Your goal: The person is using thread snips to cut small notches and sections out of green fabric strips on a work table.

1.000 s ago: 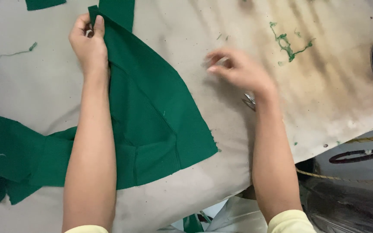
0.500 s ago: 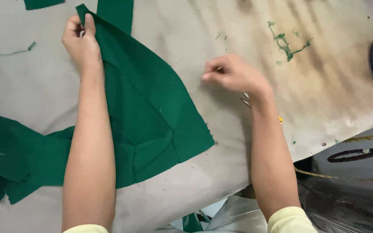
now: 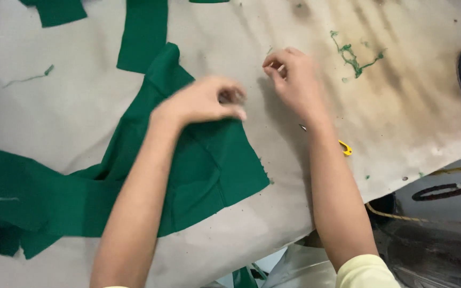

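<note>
The green cloth [image 3: 209, 170] lies flat on the grey table [image 3: 81, 117], its long axis running from the lower left, where it bunches near the edge, up toward a narrow end at the upper middle. It looks light, soft and limp (likely to fold and drag rather than keep its shape), with a frayed right edge, so a pinch at a corner or along an edge seems the best hold.

The left hand [image 3: 201, 101] is blurred; its fingers curl closed above the cloth's upper right edge, seemingly pinching it, though I cannot tell for sure. The right hand [image 3: 294, 80] hovers just beside the cloth over bare table, fingertips pinched together, possibly on a thread too small to see.

A green strip [image 3: 144, 34] lies just above the cloth. Thread scraps [image 3: 354, 56] lie to the right, and a small yellow tool [image 3: 345, 148] peeks out from behind the right forearm.
</note>
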